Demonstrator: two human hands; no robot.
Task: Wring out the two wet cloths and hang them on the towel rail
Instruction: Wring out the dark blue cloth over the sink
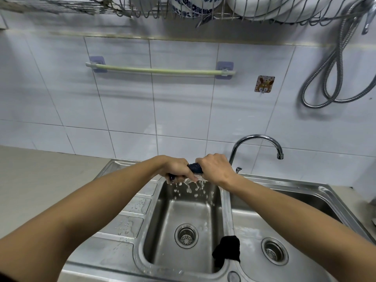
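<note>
A dark blue cloth [195, 168] is twisted tight between my left hand [178, 169] and my right hand [216, 167], both gripping it over the left sink basin [162, 237]. Water drips from it into the basin. A second cloth [226, 251], black, lies draped over the divider between the two basins, near the front. The pale green towel rail [160, 70] is fixed on the tiled wall above the sink, with nothing hanging on it.
A curved chrome tap [257, 139] stands behind the sink, just right of my hands. The right basin [305, 202] has a drain. A wire dish rack [183, 9] with plates hangs overhead. A metal hose [333, 64] loops on the wall at right. A counter [40, 180] lies left.
</note>
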